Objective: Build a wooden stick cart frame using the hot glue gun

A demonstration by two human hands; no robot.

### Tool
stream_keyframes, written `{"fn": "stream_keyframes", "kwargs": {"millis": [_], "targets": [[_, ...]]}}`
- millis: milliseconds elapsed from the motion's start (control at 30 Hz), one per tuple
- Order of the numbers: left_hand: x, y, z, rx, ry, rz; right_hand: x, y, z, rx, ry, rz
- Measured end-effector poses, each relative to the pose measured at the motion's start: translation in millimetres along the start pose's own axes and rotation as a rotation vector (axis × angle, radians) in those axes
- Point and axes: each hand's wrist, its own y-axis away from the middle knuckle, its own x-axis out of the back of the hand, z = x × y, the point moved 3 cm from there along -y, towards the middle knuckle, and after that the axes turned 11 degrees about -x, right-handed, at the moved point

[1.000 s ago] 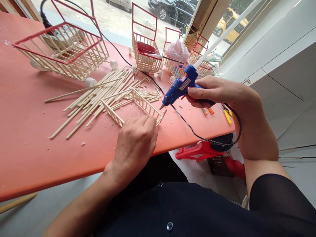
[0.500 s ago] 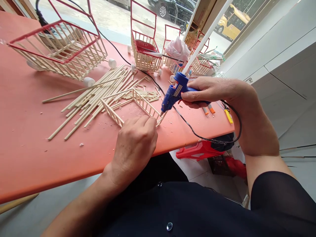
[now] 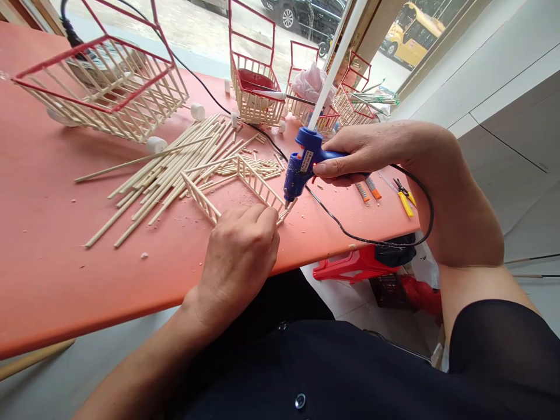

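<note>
My right hand (image 3: 350,153) is wrapped round the handle of a blue hot glue gun (image 3: 300,169). A long white glue stick (image 3: 335,67) rises from its back end, and its nozzle points down at the near right corner of a small wooden-stick frame (image 3: 258,182). Closed on the near side of that frame is my left hand (image 3: 245,245); its fingertips and the part they grip are hidden behind the knuckles. The nozzle tip appears to touch the frame corner, just right of the left hand.
Loose wooden sticks (image 3: 161,175) lie left of the frame, with short cut pieces (image 3: 258,168) behind it. Red-trimmed stick carts (image 3: 109,87) stand along the back. A black cord (image 3: 332,219) crosses the orange table (image 3: 109,286). Yellow-handled pliers (image 3: 405,201) lie at the right.
The glue gun has tilted more upright, its back end and my right hand shifting slightly left, while the nozzle stays by the frame corner. My left hand has hardly moved.
</note>
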Motion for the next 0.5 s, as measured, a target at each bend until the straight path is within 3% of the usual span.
{"fn": "stream_keyframes", "kwargs": {"millis": [200,367,500], "targets": [[1,0,2,-0.029,-0.023,0.024,3,-1,-20,-0.03,0.06,-0.044],[3,-1,2,-0.051,-0.022,0.055,0,0,-31,-0.128,0.231,-0.238],[3,-2,2,-0.047,-0.014,0.047,1,-2,-34,-0.125,0.263,-0.269]]}}
